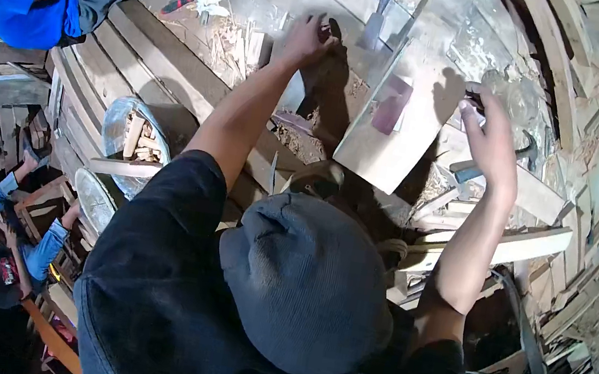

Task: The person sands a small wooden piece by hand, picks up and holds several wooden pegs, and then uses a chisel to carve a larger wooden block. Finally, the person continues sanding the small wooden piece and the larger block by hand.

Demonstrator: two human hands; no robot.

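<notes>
My left hand (pixel 308 41) is raised over the workbench at upper centre, its fingers curled round a small dark thing I cannot make out. To the right, my right hand (pixel 493 143) is beside the pale wooden board (pixel 390 158), thumb and fingers closed toward each other on something dark and too small to name. The board slants between my hands, with a purplish rectangular block (pixel 391 104) on it. A chisel-like tool (pixel 374 26) lies just left of the board's upper part. A hammer (pixel 528 150) is near my right hand.
A blue-rimmed bucket (pixel 116 119) holds wood pieces, with another round container (pixel 95 199) below it. Planks (pixel 168 49) run along the left; long timbers (pixel 517 249) lie at right. A person in blue (pixel 30 7) sits upper left, another person (pixel 30 258) is lower left.
</notes>
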